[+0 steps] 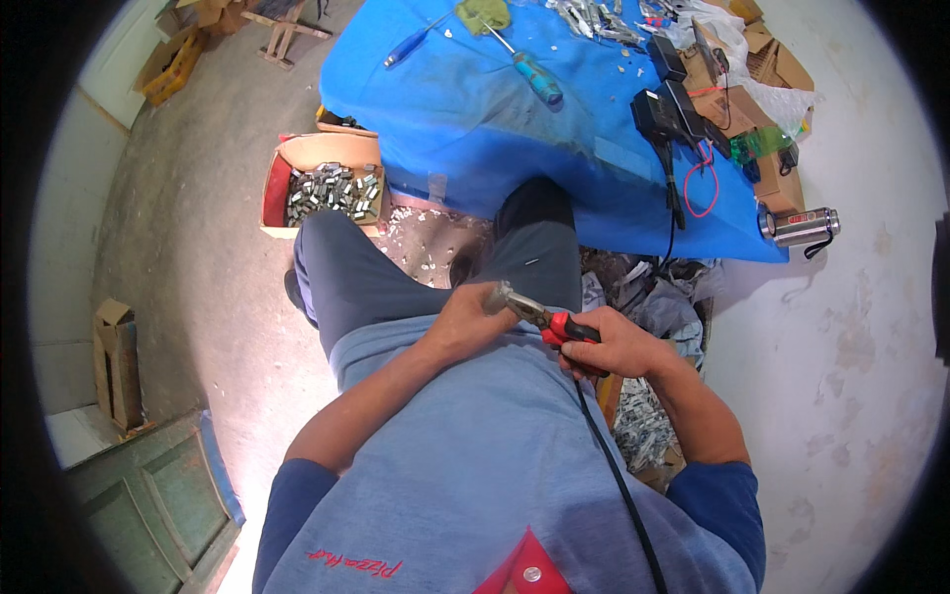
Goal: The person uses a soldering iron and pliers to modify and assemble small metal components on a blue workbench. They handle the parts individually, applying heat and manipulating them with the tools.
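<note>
Over my lap, my right hand [620, 342] is wrapped round the red and black handles of a pair of pliers [562, 329]. Their metal jaws point left and reach the fingers of my left hand [473, 322]. Pinched in that left hand is a small pale, shiny piece [498, 296], partly hidden by the fingers; its kind is too small to make out. The jaws meet or nearly meet this piece. A black cable [618, 475] runs down across my shirt from near the pliers.
Ahead stands a table under a blue cloth [475, 139], bearing a screwdriver [537, 77], a blue-handled tool [404, 49], black power adapters [655, 114] and metal parts [594, 20]. A box of small metal pieces [280, 193] sits front left. A steel flask [804, 227] lies at right.
</note>
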`<state>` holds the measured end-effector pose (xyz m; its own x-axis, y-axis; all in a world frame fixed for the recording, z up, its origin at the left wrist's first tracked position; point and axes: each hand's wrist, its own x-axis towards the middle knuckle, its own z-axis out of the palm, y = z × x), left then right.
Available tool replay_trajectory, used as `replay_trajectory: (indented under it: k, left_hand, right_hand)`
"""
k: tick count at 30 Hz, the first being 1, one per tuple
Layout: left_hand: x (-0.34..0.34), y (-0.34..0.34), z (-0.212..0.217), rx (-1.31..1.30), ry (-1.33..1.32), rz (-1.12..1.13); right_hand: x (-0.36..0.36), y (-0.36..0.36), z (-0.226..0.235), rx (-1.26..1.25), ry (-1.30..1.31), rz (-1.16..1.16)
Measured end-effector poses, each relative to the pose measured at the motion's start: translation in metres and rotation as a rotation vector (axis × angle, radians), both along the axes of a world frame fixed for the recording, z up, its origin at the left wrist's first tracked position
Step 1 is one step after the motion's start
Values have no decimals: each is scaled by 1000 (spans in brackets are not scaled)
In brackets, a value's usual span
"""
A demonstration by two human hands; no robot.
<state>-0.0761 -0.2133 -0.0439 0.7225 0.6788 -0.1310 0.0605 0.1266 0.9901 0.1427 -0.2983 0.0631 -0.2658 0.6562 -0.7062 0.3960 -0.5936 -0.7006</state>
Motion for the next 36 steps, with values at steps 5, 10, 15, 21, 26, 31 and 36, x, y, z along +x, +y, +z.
replay_trajectory:
  k: [5,10,15,21,26,31,36]
  left_hand:
    - [-1,-3,-5,-22,33,-80]
    - [4,-7,-4,135,93,50]
    - [11,-4,13,263,178,158]
    - [14,4,-10,68,-101,264]
    - [4,8,-8,-413,-179,135]
    - [1,7,-4,-554,-281,85]
    - [2,4,-9,-152,-188,111]
  right_hand:
    - [-1,0,12,430,-383,346]
    - [1,12,15,158,-258,311]
    - [-17,16,0,-174,319,-90]
    - [-1,8,-6,-87,567,-341]
    - [2,1,-3,-3,374,-276]
    - [-8,6,16,-67,256,-188]
    - [-11,13,21,-114,281,-129]
